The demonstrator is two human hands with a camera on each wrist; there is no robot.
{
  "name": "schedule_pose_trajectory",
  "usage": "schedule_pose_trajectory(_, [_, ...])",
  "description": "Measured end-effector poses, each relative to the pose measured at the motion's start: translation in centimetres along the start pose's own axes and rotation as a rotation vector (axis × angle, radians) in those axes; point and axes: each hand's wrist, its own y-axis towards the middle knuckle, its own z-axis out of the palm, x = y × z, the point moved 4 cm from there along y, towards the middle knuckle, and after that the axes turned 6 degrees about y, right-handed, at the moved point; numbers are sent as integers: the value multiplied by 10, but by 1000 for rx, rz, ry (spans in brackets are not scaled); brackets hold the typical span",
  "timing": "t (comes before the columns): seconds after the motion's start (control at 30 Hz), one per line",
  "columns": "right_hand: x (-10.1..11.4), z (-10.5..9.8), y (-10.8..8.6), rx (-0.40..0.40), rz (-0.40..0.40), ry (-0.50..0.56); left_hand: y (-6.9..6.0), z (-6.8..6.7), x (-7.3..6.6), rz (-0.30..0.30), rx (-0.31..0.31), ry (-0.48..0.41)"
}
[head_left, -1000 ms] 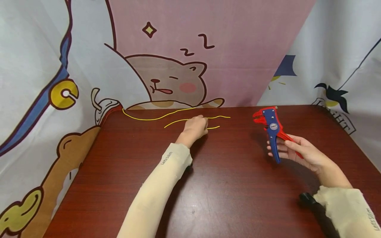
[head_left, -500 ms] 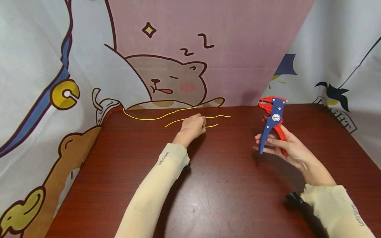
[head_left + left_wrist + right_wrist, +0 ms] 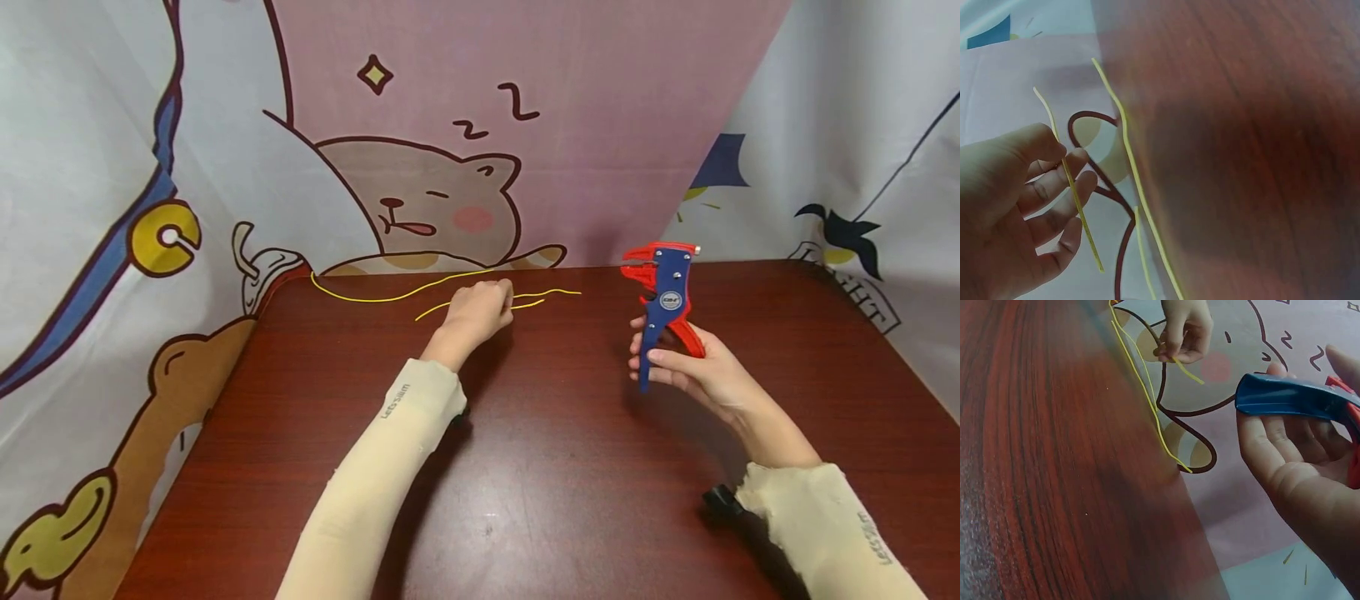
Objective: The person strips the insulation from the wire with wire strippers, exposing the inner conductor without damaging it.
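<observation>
My left hand (image 3: 474, 315) pinches a short yellow wire (image 3: 1080, 203) between thumb and fingertips, off the tabletop. In the left wrist view, both ends of this wire stick out past the fingers. At the right, my right hand (image 3: 708, 371) holds a red-and-blue wire stripper (image 3: 667, 287) by its handles, raised above the table. The stripper's head points up, with its red jaws facing left and parted, nothing between them. Behind the left hand lies a second yellow wire (image 3: 561, 292), partly hidden by that hand in the head view.
A longer yellow wire (image 3: 367, 300) curves along the back left edge of the dark red wooden table (image 3: 555, 483). Printed cloth (image 3: 600, 125) with cartoon animals hangs directly behind the table and along its sides.
The left hand has lifted the short wire and drawn slightly left. My right hand has brought the wire stripper left and up, turning it more upright.
</observation>
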Motion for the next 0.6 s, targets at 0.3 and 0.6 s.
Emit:
schedule_pose_trajectory(0.3, [-1,5,4,95,-59,-33,-10,-29,4,27,-69,-99])
schedule_pose_trajectory(0.6, [-2,11,7,110,-45,-77,-24,-58,3,101,-151,-160])
